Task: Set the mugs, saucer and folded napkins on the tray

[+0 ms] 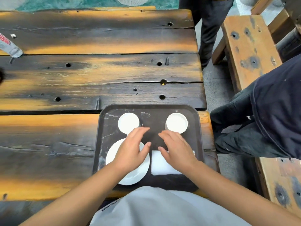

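Bare forearms reach out from a grey shirt (162, 207) over a dark tray (200, 144) at the near edge of a scorched wooden bench (97, 70). On the tray stand two white mugs, the left mug (127, 122) and the right mug (177, 122) along the far side, a white saucer (114, 157) at the near left and folded white napkins (160, 165) at the near right. The left hand (132, 150) hovers over the saucer, fingers spread and loosely bent, gripping nothing; the right hand (176, 148) lies over the napkins the same way, fingers splayed, its tips close beside the right mug. Everything the task names appears to sit on the tray already.

The risk now looks to lie in the hands pulling away: a trailing finger could clip either mug and tip it, or drag the napkins out of their fold. The tray's near rim seems to overhang the bench edge, so a nudge from the body might shift it. A seated person's dark trousers (260, 121) crowd the right side.
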{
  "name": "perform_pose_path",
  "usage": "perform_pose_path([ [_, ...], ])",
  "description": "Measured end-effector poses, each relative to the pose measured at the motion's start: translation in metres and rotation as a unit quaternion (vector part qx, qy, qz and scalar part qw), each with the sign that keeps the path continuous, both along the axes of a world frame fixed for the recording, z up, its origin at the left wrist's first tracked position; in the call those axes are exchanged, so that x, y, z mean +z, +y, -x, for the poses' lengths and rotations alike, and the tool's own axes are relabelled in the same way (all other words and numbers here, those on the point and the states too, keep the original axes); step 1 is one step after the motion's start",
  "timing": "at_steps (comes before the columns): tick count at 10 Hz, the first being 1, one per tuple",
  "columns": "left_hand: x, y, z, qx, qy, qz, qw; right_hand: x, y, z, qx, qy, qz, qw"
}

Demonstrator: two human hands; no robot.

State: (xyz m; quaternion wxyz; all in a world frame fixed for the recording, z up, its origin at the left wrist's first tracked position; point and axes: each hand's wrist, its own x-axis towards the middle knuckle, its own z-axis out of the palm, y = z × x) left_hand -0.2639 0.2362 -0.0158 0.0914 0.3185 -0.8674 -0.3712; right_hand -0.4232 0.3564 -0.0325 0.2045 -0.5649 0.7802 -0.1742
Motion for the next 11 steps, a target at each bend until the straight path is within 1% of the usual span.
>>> perform_pose_path([
  [1, -0.004, 0.005, -0.049, 0.077, -0.002, 0.003, 0.997, -0.018, 0.004, -0.022, 0.002, -0.058, -0.08, 0.995],
  [2, -0.023, 0.008, -0.089, 0.158, -0.064, -0.017, 0.985, -0.038, 0.003, -0.042, -0.036, -0.11, -0.169, 0.979],
  [3, -0.046, 0.007, -0.111, 0.2, -0.178, -0.041, 0.963, -0.052, -0.003, -0.057, -0.099, -0.141, -0.214, 0.962],
  [4, -0.059, 0.002, -0.113, 0.254, -0.228, -0.111, 0.933, -0.059, -0.011, -0.065, -0.16, -0.156, -0.24, 0.945],
  [5, -0.069, -0.004, -0.109, 0.274, -0.221, -0.147, 0.924, -0.063, -0.018, -0.07, -0.189, -0.166, -0.245, 0.936],
  [6, -0.07, -0.01, -0.106, 0.285, -0.195, -0.146, 0.927, -0.064, -0.02, -0.071, -0.193, -0.172, -0.256, 0.931],
  [7, -0.07, -0.011, -0.105, 0.266, -0.192, -0.154, 0.932, -0.062, -0.017, -0.066, -0.213, -0.18, -0.272, 0.921],
  [8, -0.073, -0.01, -0.104, 0.246, -0.188, -0.166, 0.936, -0.061, -0.011, -0.06, -0.229, -0.189, -0.267, 0.917],
  [9, -0.071, -0.01, -0.102, 0.24, -0.202, -0.175, 0.933, -0.06, -0.009, -0.057, -0.232, -0.195, -0.27, 0.914],
  [10, -0.067, -0.011, -0.101, 0.218, -0.241, -0.144, 0.935, -0.056, -0.011, -0.055, -0.205, -0.174, -0.27, 0.924],
  [11, -0.052, -0.017, -0.101, 0.19, -0.235, -0.057, 0.952, -0.041, -0.012, -0.046, -0.176, -0.134, -0.252, 0.942],
])
